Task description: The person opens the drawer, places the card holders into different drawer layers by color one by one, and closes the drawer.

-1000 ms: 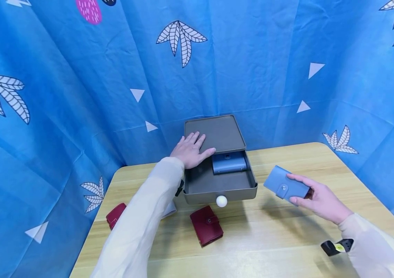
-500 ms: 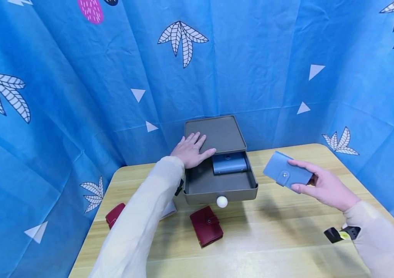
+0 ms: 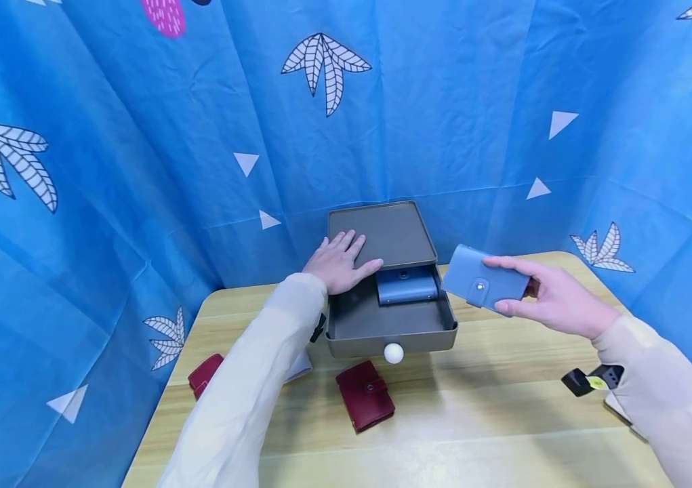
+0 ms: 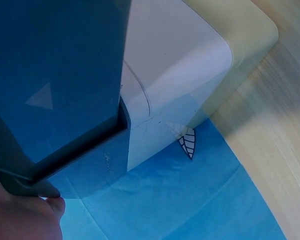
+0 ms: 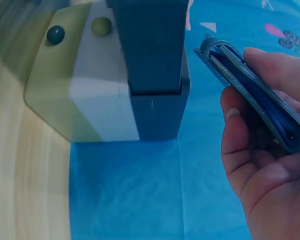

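My left hand (image 3: 338,264) lies with spread fingers on the left side of the top of a grey drawer cabinet (image 3: 388,234). Below it the top drawer (image 3: 391,341), with a round white knob, is pulled out. A blue wallet (image 3: 408,287) lies inside, towards the drawer's back right. With thumb and fingers, my right hand (image 3: 556,301) holds another blue snap-closure wallet (image 3: 464,271) in the air, just right of the drawer. The right wrist view shows that wallet (image 5: 262,102) edge-on, its layers parted slightly.
A dark red wallet (image 3: 365,396) lies before the drawer; another red one (image 3: 202,373) is at the left, partly behind my left sleeve. A pale item (image 3: 299,366) shows beside that sleeve. White and yellow-green sections (image 5: 102,75) form the cabinet's lower levels. Blue cloth hangs behind.
My right hand has raised the blue wallet and carried it forward and left, up to the drawer's right side. My left hand stays on the cabinet top.
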`<state>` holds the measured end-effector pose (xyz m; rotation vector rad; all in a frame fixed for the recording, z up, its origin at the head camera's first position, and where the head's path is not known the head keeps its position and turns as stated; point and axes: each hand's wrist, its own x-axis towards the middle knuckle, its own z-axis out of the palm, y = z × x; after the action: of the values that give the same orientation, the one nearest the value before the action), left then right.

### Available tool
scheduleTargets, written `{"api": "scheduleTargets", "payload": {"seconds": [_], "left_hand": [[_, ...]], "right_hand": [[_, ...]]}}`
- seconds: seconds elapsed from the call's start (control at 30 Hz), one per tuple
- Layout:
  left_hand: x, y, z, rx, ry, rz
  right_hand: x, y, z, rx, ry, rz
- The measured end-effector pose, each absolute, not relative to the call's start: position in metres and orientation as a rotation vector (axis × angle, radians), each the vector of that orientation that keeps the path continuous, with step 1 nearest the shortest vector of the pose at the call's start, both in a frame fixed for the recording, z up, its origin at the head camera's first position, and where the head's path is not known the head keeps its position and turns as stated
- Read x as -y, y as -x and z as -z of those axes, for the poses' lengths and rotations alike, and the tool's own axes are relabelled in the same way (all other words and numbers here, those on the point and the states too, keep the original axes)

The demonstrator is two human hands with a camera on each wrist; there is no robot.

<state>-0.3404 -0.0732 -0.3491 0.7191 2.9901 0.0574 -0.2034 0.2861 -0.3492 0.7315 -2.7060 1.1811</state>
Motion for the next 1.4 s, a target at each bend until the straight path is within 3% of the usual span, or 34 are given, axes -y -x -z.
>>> {"api": "scheduleTargets", "payload": {"seconds": [1.07,1.4], "left_hand": [[0.074,0.34,0.35,-2.996,-0.687,-0.117],[0.074,0.341,0.35,-2.992,-0.676,-0.129]], "right_hand": [[-0.214,0.243,0.319,2.949,-1.085,-1.337],[-0.195,0.249,0.314,2.993,-1.218,-1.182]]}}
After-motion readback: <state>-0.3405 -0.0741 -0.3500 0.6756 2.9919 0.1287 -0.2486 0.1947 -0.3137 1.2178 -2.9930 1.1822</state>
